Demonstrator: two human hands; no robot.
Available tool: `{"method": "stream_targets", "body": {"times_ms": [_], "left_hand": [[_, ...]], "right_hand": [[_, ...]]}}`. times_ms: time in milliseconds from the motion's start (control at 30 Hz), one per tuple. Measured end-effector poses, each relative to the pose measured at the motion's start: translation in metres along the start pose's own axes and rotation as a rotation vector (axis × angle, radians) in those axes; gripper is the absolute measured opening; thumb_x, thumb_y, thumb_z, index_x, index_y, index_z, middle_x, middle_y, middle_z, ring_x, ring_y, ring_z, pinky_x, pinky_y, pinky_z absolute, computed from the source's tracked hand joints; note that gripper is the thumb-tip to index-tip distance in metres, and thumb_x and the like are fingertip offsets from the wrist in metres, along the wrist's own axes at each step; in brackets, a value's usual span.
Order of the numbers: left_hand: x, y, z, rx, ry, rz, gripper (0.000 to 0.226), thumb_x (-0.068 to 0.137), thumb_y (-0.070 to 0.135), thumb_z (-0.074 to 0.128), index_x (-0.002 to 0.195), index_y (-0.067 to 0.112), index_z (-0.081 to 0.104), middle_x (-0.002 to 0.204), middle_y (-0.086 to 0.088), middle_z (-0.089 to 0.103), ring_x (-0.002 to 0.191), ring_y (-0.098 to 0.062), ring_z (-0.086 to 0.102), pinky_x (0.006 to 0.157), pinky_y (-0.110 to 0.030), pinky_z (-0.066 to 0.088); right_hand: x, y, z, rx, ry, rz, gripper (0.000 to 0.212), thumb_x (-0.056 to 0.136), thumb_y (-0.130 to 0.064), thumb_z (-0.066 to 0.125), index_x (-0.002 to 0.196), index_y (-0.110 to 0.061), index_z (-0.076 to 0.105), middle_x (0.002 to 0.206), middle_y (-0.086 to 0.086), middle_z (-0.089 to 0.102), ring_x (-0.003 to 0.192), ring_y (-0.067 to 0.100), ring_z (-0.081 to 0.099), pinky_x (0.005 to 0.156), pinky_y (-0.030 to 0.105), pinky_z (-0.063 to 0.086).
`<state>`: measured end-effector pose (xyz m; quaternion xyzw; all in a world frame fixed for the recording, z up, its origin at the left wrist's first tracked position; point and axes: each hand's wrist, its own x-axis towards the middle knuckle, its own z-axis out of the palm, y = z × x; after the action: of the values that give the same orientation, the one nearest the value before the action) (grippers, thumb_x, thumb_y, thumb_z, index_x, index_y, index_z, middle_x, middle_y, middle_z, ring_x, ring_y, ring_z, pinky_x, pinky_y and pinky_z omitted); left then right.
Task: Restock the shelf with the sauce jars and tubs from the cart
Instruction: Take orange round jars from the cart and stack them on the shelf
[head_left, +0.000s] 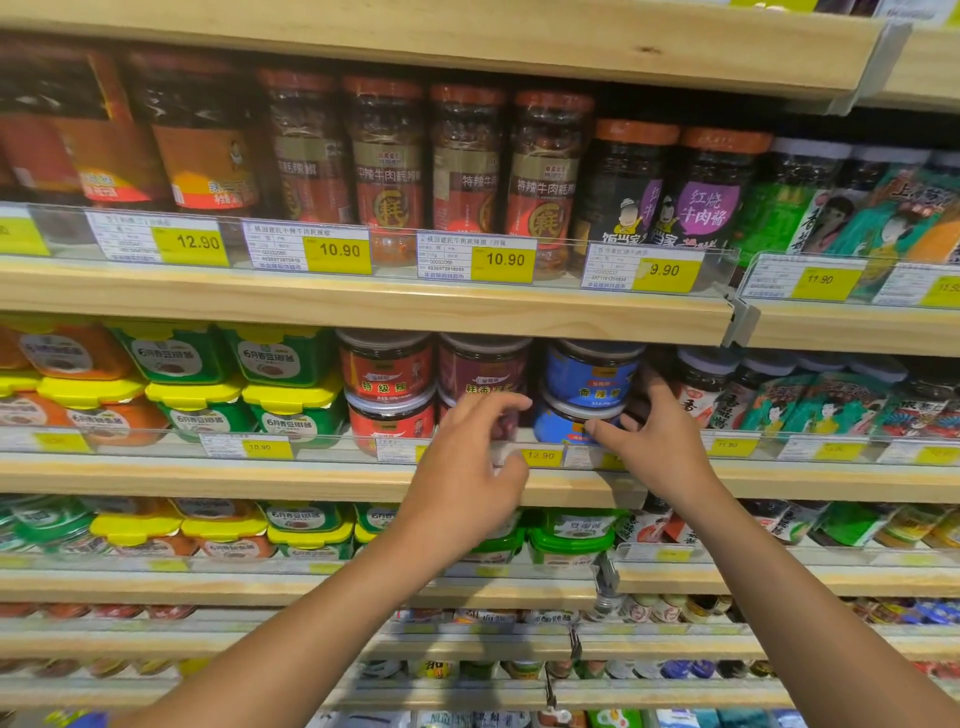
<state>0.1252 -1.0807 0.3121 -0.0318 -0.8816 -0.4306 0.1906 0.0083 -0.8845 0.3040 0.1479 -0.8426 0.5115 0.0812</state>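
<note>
While both bare arms reached up to the middle shelf (260, 475), the right hand (662, 441) held the lower blue jar (558, 423), with the thumb laid across its front and the fingers (649, 384) curled round its right side into the dark slot beside it. The upper blue jar (592, 376) sat stacked on it, its lid close under the wooden board above (363, 317), so little headroom showed there. The left hand (467, 467) hung in front of the lower maroon jar (506, 428) with fingers loosely spread and gripping nothing; whether they touched the jar could not be told. The upper maroon jar (483, 369) stood apart from the blue stack, a narrow shadowed gap between them. Two red jars (387, 395) were stacked just left of the maroon ones, and green tubs (280, 384) lay close beyond them. To the right, white-lidded jars (701, 387) crowded near the right hand's knuckles. A clear price rail (322, 447) ran along the shelf's front edge, both hands reaching over it.
</note>
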Motion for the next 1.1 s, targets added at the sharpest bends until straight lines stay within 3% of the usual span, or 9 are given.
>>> {"method": "stream_targets", "body": {"times_ms": [133,300,400,500,633,700,833,967,1100], "left_hand": [[-0.008,-0.028,-0.038,0.388,0.283,0.164,0.046,0.088,0.015,0.065,0.132,0.023,0.054,0.133,0.005,0.045,0.121,-0.015,0.051,0.087,-0.03,0.051],[0.001,-0.049,-0.05,0.793,0.234,0.201,0.072,0.083,0.025,0.074,0.148,0.022,0.042,0.141,-0.007,0.043,0.113,-0.029,0.049,0.085,-0.043,0.052],[0.007,-0.052,-0.049,0.936,0.247,0.251,0.072,0.081,0.032,0.076,0.146,0.025,0.046,0.137,-0.009,0.048,0.115,-0.034,0.046,0.085,-0.046,0.045],[0.011,-0.049,-0.045,1.012,0.271,0.273,0.062,0.088,0.037,0.066,0.146,0.026,0.046,0.138,-0.01,0.051,0.122,-0.042,0.043,0.098,-0.052,0.038],[0.013,-0.046,-0.04,1.051,0.229,0.232,0.063,0.093,0.044,0.058,0.149,0.024,0.038,0.134,-0.007,0.051,0.12,-0.038,0.046,0.107,-0.055,0.034],[0.012,-0.044,-0.04,1.057,0.226,0.219,0.065,0.093,0.045,0.056,0.152,0.026,0.034,0.135,-0.004,0.051,0.123,-0.036,0.046,0.109,-0.059,0.031],[0.011,-0.042,-0.043,1.07,0.208,0.223,0.073,0.091,0.043,0.057,0.156,0.029,0.027,0.138,-0.001,0.05,0.126,-0.035,0.045,0.109,-0.062,0.028],[0.01,-0.04,-0.045,1.072,0.187,0.223,0.078,0.087,0.045,0.061,0.156,0.028,0.027,0.138,-0.002,0.049,0.126,-0.035,0.044,0.11,-0.063,0.028],[0.006,-0.039,-0.047,1.04,0.147,0.261,0.082,0.086,0.044,0.061,0.157,0.027,0.027,0.147,-0.005,0.046,0.136,-0.036,0.039,0.114,-0.064,0.023]], "right_hand": [[0.004,-0.001,0.008,0.008,-0.032,0.011,0.077,0.074,-0.02,0.085,0.138,-0.018,0.044,0.134,-0.003,0.056,0.12,0.014,0.055,0.103,0.038,0.049],[0.007,0.0,0.016,-0.104,0.001,-0.014,0.074,0.067,-0.044,0.084,0.129,-0.023,0.05,0.125,0.001,0.059,0.112,0.018,0.06,0.092,0.044,0.056],[0.009,0.0,0.019,-0.165,0.037,-0.01,0.075,0.059,-0.066,0.073,0.12,-0.027,0.053,0.116,0.001,0.063,0.104,0.018,0.063,0.083,0.046,0.058],[0.01,-0.002,0.022,-0.221,0.054,-0.021,0.067,0.064,-0.065,0.072,0.116,-0.026,0.054,0.111,0.002,0.064,0.099,0.02,0.063,0.079,0.046,0.057],[0.01,-0.002,0.024,-0.217,0.061,-0.014,0.059,0.076,-0.048,0.078,0.119,-0.018,0.052,0.113,0.005,0.063,0.102,0.024,0.061,0.082,0.042,0.055],[0.008,-0.004,0.026,-0.224,0.047,0.006,0.056,0.08,-0.049,0.075,0.119,-0.019,0.049,0.114,0.004,0.063,0.104,0.026,0.06,0.081,0.041,0.053],[0.004,-0.006,0.028,-0.239,0.065,0.017,0.044,0.083,-0.05,0.072,0.106,-0.028,0.043,0.1,-0.002,0.062,0.092,0.022,0.058,0.063,0.029,0.043],[0.002,-0.006,0.031,-0.259,0.104,0.064,0.051,0.079,-0.061,0.069,0.104,-0.023,0.047,0.103,0.001,0.062,0.099,0.025,0.058,0.072,0.037,0.051],[-0.002,-0.013,0.033,-0.242,0.107,0.058,0.048,0.081,-0.051,0.073,0.109,-0.019,0.05,0.107,0.002,0.062,0.1,0.024,0.06,0.073,0.033,0.049]]}}
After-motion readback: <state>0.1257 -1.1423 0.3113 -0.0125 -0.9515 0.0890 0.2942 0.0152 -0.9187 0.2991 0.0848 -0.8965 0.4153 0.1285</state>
